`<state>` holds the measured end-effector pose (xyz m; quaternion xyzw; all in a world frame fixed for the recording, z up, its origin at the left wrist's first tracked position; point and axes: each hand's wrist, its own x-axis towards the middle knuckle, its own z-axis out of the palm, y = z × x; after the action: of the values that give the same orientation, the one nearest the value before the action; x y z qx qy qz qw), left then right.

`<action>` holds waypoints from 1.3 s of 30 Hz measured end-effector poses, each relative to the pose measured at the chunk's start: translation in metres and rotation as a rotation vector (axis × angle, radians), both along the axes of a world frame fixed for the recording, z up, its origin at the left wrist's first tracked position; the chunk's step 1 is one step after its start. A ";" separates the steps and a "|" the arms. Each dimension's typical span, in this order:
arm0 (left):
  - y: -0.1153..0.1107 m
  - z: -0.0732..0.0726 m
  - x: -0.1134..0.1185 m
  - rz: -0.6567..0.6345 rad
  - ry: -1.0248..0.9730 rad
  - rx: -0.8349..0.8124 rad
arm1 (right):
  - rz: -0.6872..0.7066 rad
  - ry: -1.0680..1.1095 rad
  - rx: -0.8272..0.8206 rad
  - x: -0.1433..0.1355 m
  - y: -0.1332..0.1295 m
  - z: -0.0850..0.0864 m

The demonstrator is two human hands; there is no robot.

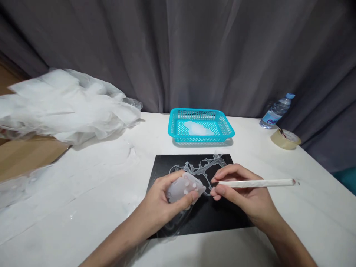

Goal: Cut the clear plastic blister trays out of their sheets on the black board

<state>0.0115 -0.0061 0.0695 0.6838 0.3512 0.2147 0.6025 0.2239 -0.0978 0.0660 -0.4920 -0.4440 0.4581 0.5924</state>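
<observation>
White counter [314,211]. Black mat [219,218] lies flat in middle. Turquoise basket [200,139] sits behind it, apart. Blue-capped bottle [275,112] stands at back right, yellowish tape roll [283,141] just beside. Bulky white bundle [75,104] at back left; clear film [72,207] spreads across left side.

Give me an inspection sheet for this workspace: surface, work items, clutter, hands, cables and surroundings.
Surface: white table with a black mat on it.
Work items: translucent piece with pale dots; white stick-like tool; clear openwork plastic on the mat; turquoise basket containing whitish pieces.
Clutter: bottle; tape roll; white bundle in clear plastic.
Hands: left hand holds the translucent piece; right hand holds the tool.
Cables: nothing seen.
Surroundings: grey curtain behind; cardboard at left.
</observation>
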 end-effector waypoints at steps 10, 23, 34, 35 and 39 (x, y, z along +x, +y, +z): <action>-0.003 0.006 0.003 -0.004 -0.073 -0.012 | 0.037 -0.024 -0.076 -0.001 -0.005 0.005; -0.006 0.003 0.003 0.010 0.008 0.095 | 0.036 0.059 -0.101 -0.003 -0.002 0.002; -0.007 0.003 0.005 0.019 0.031 0.141 | 0.042 0.086 -0.162 -0.005 -0.003 0.004; -0.007 0.004 0.005 0.018 0.039 0.139 | 0.046 0.094 -0.167 -0.005 -0.003 0.004; -0.005 0.005 0.004 -0.020 0.071 0.137 | 0.065 0.105 -0.197 -0.004 -0.002 0.003</action>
<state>0.0158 -0.0116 0.0743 0.7342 0.3497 0.2079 0.5436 0.2202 -0.1001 0.0687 -0.5086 -0.3811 0.5438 0.5481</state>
